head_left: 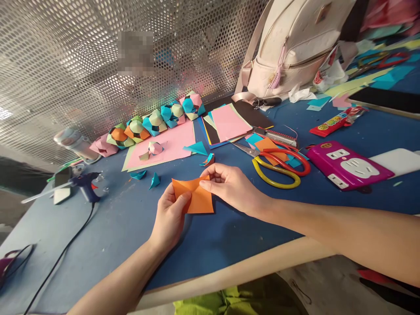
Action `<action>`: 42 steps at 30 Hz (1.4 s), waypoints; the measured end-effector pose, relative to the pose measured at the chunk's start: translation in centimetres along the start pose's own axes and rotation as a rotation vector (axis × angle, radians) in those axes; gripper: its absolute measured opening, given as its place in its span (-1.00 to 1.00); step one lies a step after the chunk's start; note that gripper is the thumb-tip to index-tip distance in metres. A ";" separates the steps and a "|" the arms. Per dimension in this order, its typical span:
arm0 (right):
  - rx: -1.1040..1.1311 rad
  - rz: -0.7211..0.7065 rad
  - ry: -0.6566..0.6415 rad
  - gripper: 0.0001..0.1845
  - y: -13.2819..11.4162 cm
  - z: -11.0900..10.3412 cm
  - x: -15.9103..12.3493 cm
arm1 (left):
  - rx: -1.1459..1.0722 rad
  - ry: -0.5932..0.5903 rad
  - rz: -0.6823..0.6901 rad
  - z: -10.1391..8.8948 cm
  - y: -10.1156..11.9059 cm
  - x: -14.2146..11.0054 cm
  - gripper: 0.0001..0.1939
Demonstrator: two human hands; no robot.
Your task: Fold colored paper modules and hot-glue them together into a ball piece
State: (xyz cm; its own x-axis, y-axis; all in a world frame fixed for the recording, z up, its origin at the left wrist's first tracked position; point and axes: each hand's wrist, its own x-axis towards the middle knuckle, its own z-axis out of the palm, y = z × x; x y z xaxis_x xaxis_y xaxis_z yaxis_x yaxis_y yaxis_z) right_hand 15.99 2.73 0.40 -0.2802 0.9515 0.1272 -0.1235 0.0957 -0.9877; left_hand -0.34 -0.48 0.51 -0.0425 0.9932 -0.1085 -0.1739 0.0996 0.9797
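Observation:
A square of orange paper [201, 201] is held up just above the blue table, creased near its top edge. My left hand [171, 212] pinches its left side, thumb on the front face. With thumb and fingertips, my right hand [231, 186] grips the upper right edge. Just beyond the paper lie small folded blue pieces [155, 180] and a blue-and-orange folded piece [208, 160]. Folded paper balls [155, 122] in pink, blue, green and orange stand in a row by the perforated metal panel. A smaller pink paper piece [155, 148] sits on pink sheets [173, 140].
Scissors [278, 168] with red and yellow handles lie right of my hands, beside a cutter [278, 136] and a purple power strip [349, 165]. A glue gun [85, 183] with its cord stands left. A backpack [295, 48] leans on the perforated panel [82, 65].

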 end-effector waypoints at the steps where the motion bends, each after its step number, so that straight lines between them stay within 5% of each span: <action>1: -0.005 0.004 -0.006 -0.88 0.0 0.0 0.0 | 0.003 -0.006 0.006 0.0 0.0 0.0 -0.81; 42: -0.030 0.032 -0.002 -0.89 -0.5 -0.1 -0.3 | 0.070 0.073 0.067 -0.2 -0.2 -0.2 -0.79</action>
State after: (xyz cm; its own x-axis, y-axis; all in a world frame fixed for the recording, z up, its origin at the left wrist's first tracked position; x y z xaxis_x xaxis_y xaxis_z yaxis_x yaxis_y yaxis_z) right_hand 16.21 2.44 0.87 -0.2855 0.9536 0.0958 -0.0859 0.0740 -0.9935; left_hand -0.46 -0.70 0.30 -0.1235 0.9910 -0.0517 -0.0989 0.0396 0.9943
